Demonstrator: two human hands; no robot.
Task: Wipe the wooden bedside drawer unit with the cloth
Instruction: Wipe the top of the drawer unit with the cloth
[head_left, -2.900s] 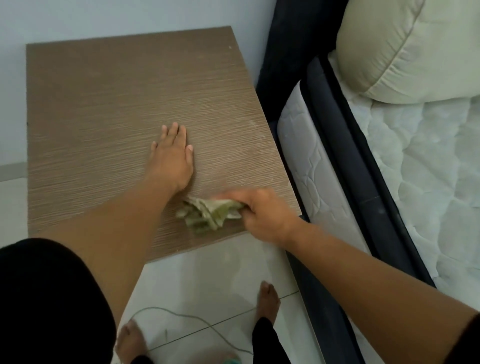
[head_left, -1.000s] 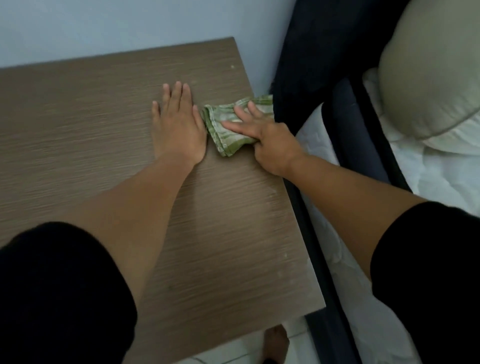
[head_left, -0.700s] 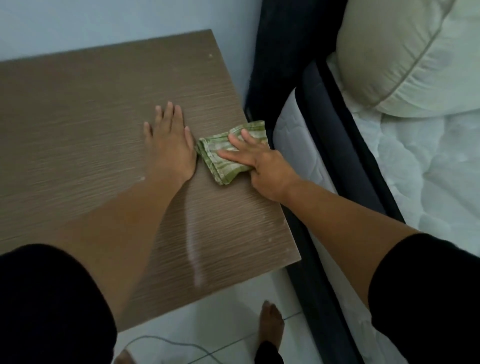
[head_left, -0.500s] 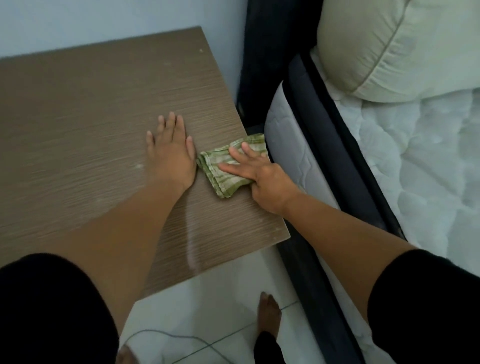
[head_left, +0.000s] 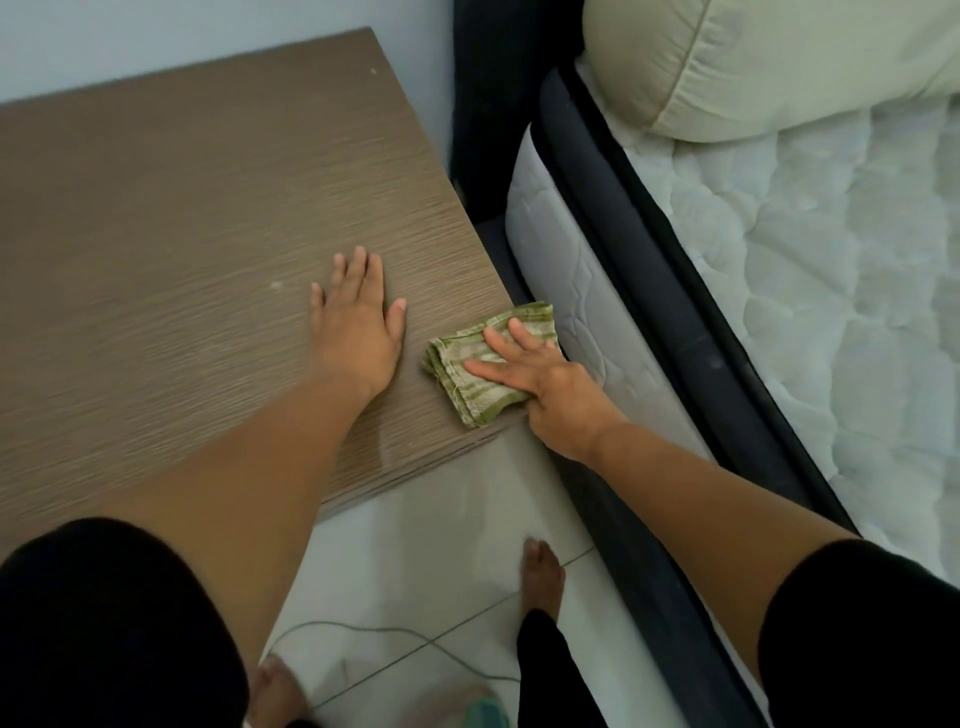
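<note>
Cloth (head_left: 480, 371) lay flat under the right hand (head_left: 548, 387), whose straight, spread fingers (head_left: 491, 370) pressed it down w/ no curled grip, at the near right corner of the drawer unit's tabletop (head_left: 182, 234), far end overhanging the edge just beside the mattress (head_left: 582, 291). Its long axis ran diagonally, near-left to far-right, roughly in line w/ the fingers. It was folded into a thick pad, green w/ pale stripes, layered edges showing on the left side; left hand (head_left: 356, 325) rested flat & open-palmed on the wood, near the cloth but apart.
</note>
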